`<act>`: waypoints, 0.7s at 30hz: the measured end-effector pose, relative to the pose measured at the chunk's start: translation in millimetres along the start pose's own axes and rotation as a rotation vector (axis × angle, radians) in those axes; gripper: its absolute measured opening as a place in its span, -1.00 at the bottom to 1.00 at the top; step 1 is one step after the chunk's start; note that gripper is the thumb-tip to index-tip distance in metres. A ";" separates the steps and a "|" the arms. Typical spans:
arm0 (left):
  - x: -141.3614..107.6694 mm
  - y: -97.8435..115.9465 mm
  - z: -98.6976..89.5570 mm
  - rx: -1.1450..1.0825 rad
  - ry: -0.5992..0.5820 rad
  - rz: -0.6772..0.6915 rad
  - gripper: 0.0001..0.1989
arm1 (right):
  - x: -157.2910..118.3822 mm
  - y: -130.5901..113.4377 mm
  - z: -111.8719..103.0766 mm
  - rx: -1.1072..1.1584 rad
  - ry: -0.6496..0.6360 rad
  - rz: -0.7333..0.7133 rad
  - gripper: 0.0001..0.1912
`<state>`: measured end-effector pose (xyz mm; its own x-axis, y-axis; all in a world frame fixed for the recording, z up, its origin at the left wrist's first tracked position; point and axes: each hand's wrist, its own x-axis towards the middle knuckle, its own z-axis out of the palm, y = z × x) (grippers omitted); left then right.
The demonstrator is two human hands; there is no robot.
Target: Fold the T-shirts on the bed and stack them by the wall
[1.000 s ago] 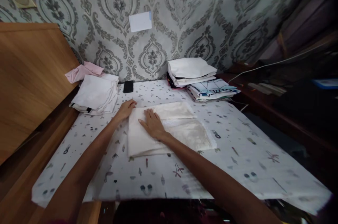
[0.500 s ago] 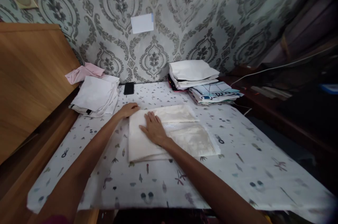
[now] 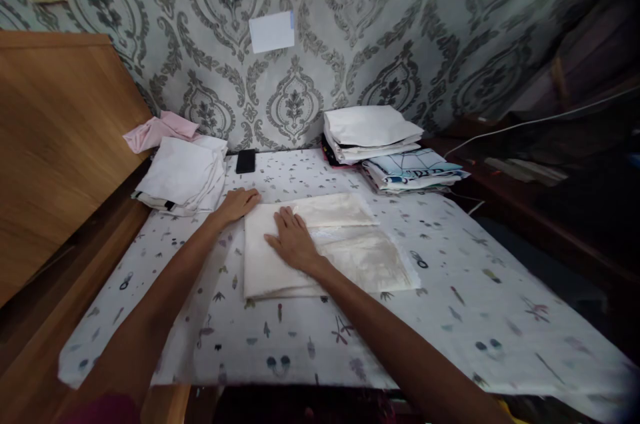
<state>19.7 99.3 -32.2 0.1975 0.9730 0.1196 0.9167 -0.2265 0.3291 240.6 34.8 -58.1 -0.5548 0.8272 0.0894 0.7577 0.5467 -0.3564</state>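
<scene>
A cream folded cloth [image 3: 367,264] lies flat on the table, which has a white patterned cover [image 3: 450,331]. My right hand [image 3: 293,241] rests palm down on the cloth's left half, fingers apart and pointing away from me. At the cloth's far left corner is my left hand [image 3: 239,204]; its fingers are bent and close together at the corner, and whether they pinch the fabric is hard to make out.
Folded white cloths [image 3: 180,171] with a pink cloth [image 3: 163,131] behind them sit at the back left, near a wooden panel [image 3: 60,157]. A black phone [image 3: 245,161] lies beside them. White [image 3: 370,127] and blue printed cloths [image 3: 413,167] are stacked back right.
The view has tilted slightly, so the table appears a little higher. My left hand has shifted slightly left off the cloth's far corner. My right hand stays on the cloth.
</scene>
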 end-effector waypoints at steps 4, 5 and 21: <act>-30.0 7.1 -17.3 0.015 0.096 -0.097 -0.69 | 1.0 0.9 1.8 0.018 -0.025 0.011 -0.28; -44.0 12.0 -21.8 -0.017 0.119 -0.100 -0.69 | 1.6 1.7 3.3 0.027 -0.022 0.009 -0.28; -201.2 124.3 10.0 0.359 -0.007 0.080 -0.84 | 4.6 -2.1 -19.6 -0.004 -0.119 -0.031 -0.46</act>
<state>97.4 -124.2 -24.7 0.2746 0.9534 0.1247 0.9616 -0.2728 -0.0311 243.2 40.0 -38.7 -0.6150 0.7885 -0.0108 0.7406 0.5728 -0.3512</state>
